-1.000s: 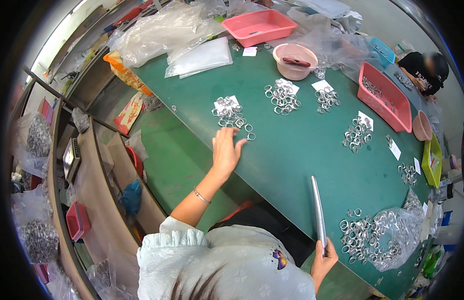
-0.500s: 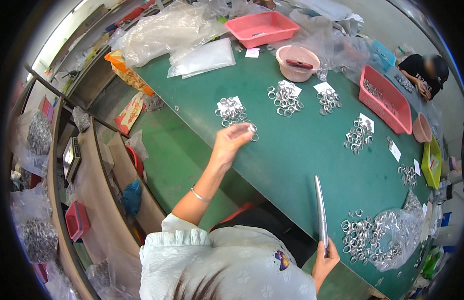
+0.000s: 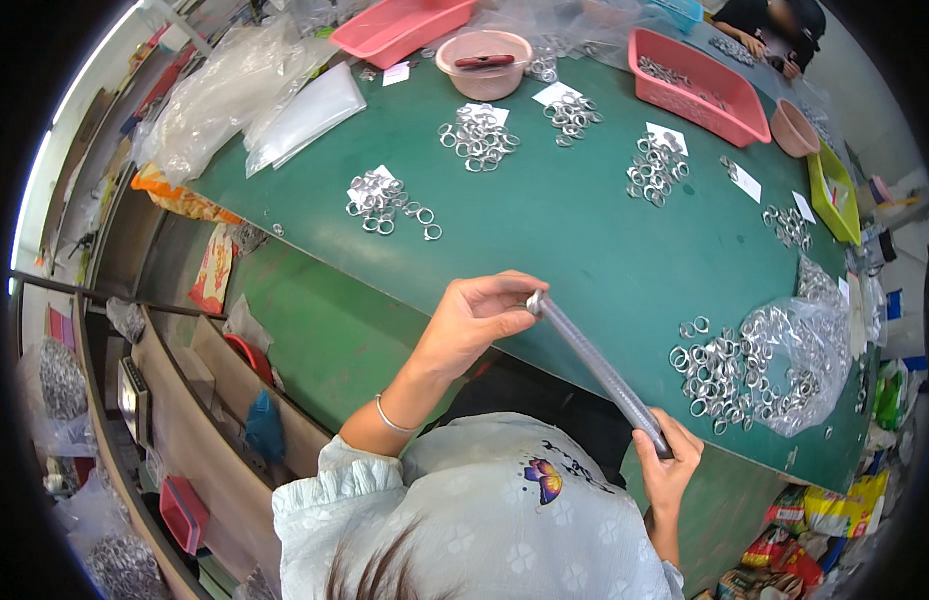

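Observation:
A long tapered metal ring mandrel (image 3: 607, 372) slants over the near edge of the table. Its thick dark end is in my right hand (image 3: 671, 462), fingers closed round it. At the thin tip, my left hand (image 3: 472, 322) pinches a silver ring (image 3: 535, 303) between thumb and fingertips. The ring touches the tip; I cannot tell whether it is fully around it. Beyond my left hand lies a small pile of rings (image 3: 379, 203) on a white paper slip. A larger heap of rings (image 3: 723, 378) spreads to the right, beside an open clear plastic bag (image 3: 810, 350).
More ring piles with paper slips (image 3: 668, 140) dot the green table (image 3: 545, 235). Along its far side stand pink trays (image 3: 700, 108), a round pink bowl (image 3: 485, 80) and plastic sheets (image 3: 310, 118). A person (image 3: 775, 32) sits at the far right. Shelves (image 3: 220, 425) stand left.
My left hand has come nearer and right with the ring, away from the small pile. The mandrel has tilted left, and its tip now meets the ring. The view has shifted.

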{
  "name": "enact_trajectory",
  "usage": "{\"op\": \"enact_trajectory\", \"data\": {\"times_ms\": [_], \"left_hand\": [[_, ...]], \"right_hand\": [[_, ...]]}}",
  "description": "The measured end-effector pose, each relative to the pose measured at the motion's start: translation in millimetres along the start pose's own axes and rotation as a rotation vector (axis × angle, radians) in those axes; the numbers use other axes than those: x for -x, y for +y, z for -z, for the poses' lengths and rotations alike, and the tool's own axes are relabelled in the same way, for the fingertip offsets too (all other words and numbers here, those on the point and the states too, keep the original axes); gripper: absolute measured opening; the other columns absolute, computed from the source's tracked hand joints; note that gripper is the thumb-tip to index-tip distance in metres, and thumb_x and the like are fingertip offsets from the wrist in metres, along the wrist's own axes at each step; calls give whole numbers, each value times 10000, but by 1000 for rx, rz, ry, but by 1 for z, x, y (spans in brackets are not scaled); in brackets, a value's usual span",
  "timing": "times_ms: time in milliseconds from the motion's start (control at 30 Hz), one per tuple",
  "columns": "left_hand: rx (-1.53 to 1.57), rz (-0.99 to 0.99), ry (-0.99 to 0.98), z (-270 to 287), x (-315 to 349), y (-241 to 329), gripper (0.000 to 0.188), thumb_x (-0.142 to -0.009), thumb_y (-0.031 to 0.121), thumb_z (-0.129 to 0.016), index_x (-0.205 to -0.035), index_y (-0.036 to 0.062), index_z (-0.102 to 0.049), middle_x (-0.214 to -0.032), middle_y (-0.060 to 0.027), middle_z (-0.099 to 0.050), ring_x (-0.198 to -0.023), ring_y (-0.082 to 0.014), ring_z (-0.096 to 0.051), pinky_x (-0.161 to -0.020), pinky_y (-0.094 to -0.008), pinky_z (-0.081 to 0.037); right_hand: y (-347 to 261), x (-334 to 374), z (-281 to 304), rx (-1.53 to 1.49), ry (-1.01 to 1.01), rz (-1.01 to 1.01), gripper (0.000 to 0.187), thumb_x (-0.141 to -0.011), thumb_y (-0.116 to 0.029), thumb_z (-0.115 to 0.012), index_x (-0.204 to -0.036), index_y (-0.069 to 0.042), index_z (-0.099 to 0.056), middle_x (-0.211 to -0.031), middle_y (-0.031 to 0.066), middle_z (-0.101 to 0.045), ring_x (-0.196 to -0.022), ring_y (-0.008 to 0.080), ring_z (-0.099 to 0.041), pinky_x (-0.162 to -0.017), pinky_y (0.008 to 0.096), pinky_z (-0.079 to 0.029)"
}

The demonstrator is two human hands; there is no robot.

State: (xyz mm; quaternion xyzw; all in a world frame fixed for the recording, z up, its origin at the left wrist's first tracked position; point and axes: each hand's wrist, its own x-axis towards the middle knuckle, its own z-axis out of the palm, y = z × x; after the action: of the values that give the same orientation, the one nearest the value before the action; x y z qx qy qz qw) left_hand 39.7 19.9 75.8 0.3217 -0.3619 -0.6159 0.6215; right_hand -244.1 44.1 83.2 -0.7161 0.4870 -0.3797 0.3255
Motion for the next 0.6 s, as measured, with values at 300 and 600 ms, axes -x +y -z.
{"op": "enact_trajectory", "data": {"times_ms": [300, 600], "left_hand": [[-104, 207, -215, -47, -1, -17, 316, -691, 101, -752, -954, -38, -645, -984, -122, -583, -889, -199, -567, -799, -312, -461], [-129, 145, -306, -52, -3, -15, 303, -730, 70, -720, -999, -31, -625, -1011, -106, -584, -940, -188, -566, -833, -315, -470]], "right_hand": [[-16, -8, 8, 185, 10, 122, 290, -621, -78, -753, -877, 4, -644, -624, 93, -559, -498, 221, -505, -487, 296, -383], [-15, -1, 10, 290, 93, 257, 372, -591, -127, -779, -921, -15, -650, -587, 55, -510, -467, 199, -453, -445, 300, -328]]}}
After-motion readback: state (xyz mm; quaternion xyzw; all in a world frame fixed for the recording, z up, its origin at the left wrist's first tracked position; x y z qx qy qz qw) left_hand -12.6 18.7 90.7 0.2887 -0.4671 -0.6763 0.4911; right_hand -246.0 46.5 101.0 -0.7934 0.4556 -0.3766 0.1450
